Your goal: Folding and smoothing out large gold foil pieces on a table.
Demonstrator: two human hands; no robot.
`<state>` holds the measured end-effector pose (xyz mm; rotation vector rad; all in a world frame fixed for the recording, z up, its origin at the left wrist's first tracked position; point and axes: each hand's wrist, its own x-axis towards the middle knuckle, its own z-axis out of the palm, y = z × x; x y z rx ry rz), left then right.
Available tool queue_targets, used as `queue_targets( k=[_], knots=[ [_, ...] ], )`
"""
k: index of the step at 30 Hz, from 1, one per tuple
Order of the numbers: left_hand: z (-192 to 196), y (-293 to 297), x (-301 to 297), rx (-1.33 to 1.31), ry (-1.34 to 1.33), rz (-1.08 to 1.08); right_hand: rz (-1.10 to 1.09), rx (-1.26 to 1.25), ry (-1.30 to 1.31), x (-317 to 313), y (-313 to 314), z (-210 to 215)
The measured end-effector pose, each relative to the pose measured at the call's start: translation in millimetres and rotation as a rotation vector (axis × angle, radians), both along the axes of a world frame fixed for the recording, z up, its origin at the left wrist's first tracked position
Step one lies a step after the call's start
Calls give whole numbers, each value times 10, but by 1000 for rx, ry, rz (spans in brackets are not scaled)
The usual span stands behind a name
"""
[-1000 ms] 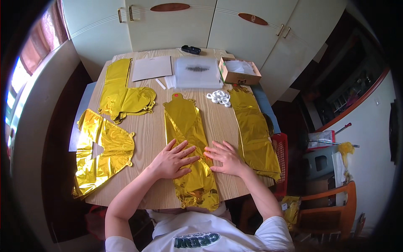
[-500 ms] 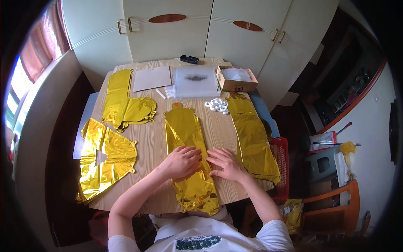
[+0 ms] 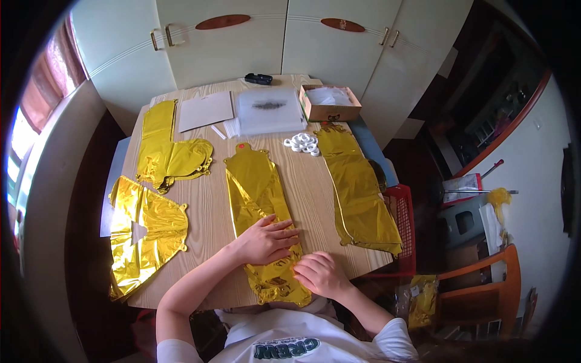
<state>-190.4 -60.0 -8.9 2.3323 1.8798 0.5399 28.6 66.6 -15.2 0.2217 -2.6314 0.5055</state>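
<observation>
A long flat gold foil balloon [image 3: 257, 187] lies down the middle of the wooden table [image 3: 311, 187], its near end hanging over the front edge. My left hand [image 3: 266, 240] presses flat on its lower part, fingers spread. My right hand [image 3: 319, 273] rests with curled fingers on the table at the balloon's right edge near the front. Neither hand grips anything.
More gold foil balloons lie at the left [image 3: 145, 233], back left [image 3: 169, 154] and right [image 3: 360, 193]. White tape rolls [image 3: 302, 143], a cardboard box [image 3: 330, 103], a clear plastic bag [image 3: 269, 110], a white sheet [image 3: 206, 111] and a black device [image 3: 258, 78] sit at the back. White cupboards [image 3: 272, 42] stand behind.
Both hands have slid toward me down the middle balloon. The right hand moved off the foil to the table's front edge and curled its fingers.
</observation>
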Motion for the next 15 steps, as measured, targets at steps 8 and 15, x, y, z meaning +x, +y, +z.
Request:
queue_targets(
  k=[8, 15],
  knots=[
    [-74, 2, -44, -1, -17, -19, -30, 54, -19, 21, -20, 27],
    [-58, -1, -64, 18, -35, -30, -33, 75, -44, 24, -25, 17]
  ],
)
